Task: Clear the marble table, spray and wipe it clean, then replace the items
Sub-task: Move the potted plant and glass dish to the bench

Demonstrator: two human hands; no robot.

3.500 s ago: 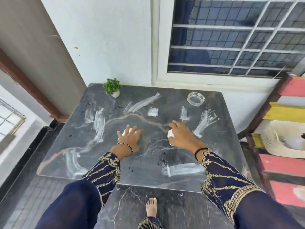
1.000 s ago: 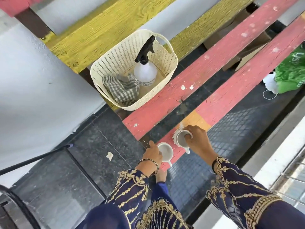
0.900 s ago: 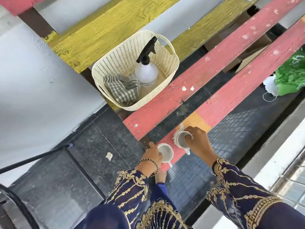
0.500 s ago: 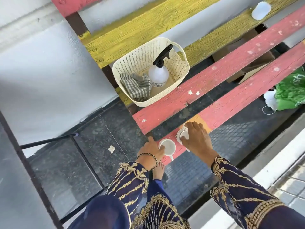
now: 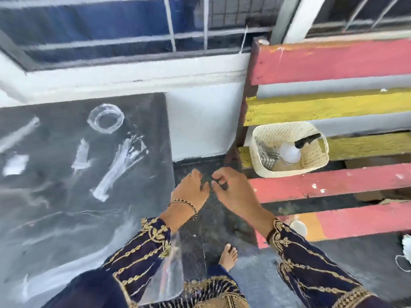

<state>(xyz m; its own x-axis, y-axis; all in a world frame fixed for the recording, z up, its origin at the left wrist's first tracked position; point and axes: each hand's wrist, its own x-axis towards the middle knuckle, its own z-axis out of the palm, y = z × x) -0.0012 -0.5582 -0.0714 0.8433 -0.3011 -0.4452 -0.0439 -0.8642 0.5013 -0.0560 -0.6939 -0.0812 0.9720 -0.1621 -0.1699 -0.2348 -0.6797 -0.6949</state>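
Note:
The dark marble table [image 5: 55, 196] fills the left of the view, streaked with white smears. A clear glass ashtray [image 5: 105, 118] stands near its far right corner. My left hand [image 5: 191, 190] and my right hand [image 5: 233, 192] hover side by side over the floor gap between the table's right edge and the painted wooden bench, fingers loosely curled and holding nothing. One white cup [image 5: 298, 227] shows on the lowest red plank beside my right forearm. A cream basket [image 5: 258, 165] on the bench holds the spray bottle [image 5: 289, 152] and a checked cloth [image 5: 266, 155].
The bench [image 5: 333, 63] of red and yellow planks rises on the right. A white wall and barred window [image 5: 133, 30] lie behind the table. My bare foot [image 5: 229, 254] stands on the dark floor. A white mask lies at the right edge [image 5: 404, 258].
Both hands have let go of the two white cups on the low red plank and lifted away. My view has swung left, back to the marble table.

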